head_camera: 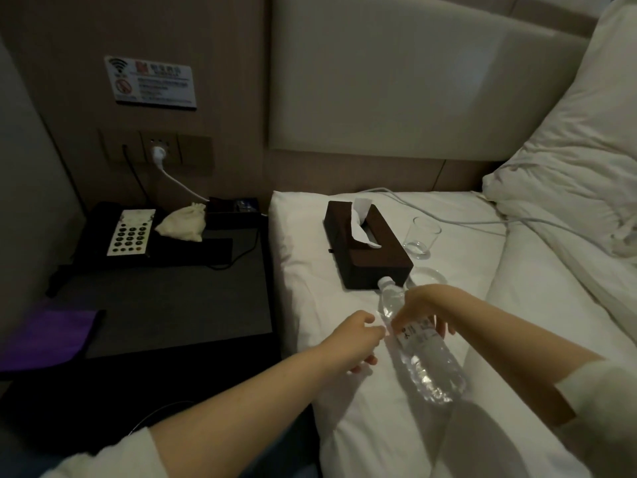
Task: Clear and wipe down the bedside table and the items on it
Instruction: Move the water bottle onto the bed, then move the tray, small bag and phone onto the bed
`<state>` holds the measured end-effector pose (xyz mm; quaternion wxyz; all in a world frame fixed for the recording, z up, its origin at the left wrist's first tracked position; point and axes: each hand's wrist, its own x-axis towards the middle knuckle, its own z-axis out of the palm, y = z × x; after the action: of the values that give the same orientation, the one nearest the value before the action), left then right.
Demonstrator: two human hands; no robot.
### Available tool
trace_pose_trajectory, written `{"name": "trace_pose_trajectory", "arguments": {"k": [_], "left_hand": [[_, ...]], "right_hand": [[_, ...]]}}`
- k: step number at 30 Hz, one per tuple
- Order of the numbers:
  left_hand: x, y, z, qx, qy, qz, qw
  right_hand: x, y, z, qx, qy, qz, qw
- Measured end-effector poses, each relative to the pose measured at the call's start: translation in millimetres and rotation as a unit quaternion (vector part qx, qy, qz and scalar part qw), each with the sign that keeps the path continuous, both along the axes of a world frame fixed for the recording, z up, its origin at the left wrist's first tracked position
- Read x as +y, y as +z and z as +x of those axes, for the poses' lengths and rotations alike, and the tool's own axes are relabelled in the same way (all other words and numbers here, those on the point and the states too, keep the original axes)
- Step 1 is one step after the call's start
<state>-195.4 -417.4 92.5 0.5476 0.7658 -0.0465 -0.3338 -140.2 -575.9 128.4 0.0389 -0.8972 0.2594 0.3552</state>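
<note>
Dim room, dark table [165, 305] beside the white bed [379, 426]. Right hand [418, 307] fingers curl around the water bottle [418, 350]; left hand [355, 334] fingers loosely curled, pinching nothing.

We see a wall sign [150, 82] bearing Wi-Fi and no-smoking symbols, its text too blurred to read; the bottle label [418, 331] is unreadable too.

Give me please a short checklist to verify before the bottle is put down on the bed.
1. Right hand grips the water bottle: ok.
2. Bottle cap on: ok.
3. Left hand free: cannot tell, fingers curled beside the bottle.
4. Bare sheet on the bed below the bottle: ok.
5. Glass stands apart, behind the tissue box: ok.
6. Bedside table cleared: not ok, phone and pouch remain.
</note>
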Motion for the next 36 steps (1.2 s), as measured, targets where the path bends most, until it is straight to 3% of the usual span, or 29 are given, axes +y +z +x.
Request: {"name": "trace_pose_trajectory", "arguments": {"k": [2, 4, 6, 15, 19, 22, 28, 32, 36], "left_hand": [[5, -2, 1, -0.001, 0.011, 0.0, 1.0], [10, -2, 2, 0.002, 0.019, 0.0, 1.0], [15, -3, 3, 0.004, 0.024, -0.002, 1.0], [40, -1, 5, 0.002, 0.051, -0.008, 0.999], [48, -1, 9, -0.002, 0.065, -0.013, 0.998], [59, 1, 19, -0.002, 0.08, -0.017, 0.997], [120, 12, 69, -0.069, 0.158, -0.034, 0.984], [197, 19, 125, -0.086, 0.247, -0.01, 0.965], [291, 14, 187, -0.166, 0.322, 0.069, 0.93]], "right_hand": [[14, 8, -3, -0.004, 0.086, -0.091, 0.992], [31, 11, -7, -0.023, 0.246, -0.243, 0.938], [46, 5, -11, -0.029, 0.328, -0.318, 0.889], [66, -6, -24, -0.033, 0.356, -0.328, 0.874], [69, -7, -18, 0.011, 0.354, -0.319, 0.879], [79, -1, -6, -0.013, 0.362, -0.286, 0.887], [131, 29, 28, -0.192, 0.371, -0.116, 0.901], [183, 34, 77, -0.243, 0.304, 0.035, 0.92], [234, 12, 139, -0.259, 0.205, 0.183, 0.926]]}}
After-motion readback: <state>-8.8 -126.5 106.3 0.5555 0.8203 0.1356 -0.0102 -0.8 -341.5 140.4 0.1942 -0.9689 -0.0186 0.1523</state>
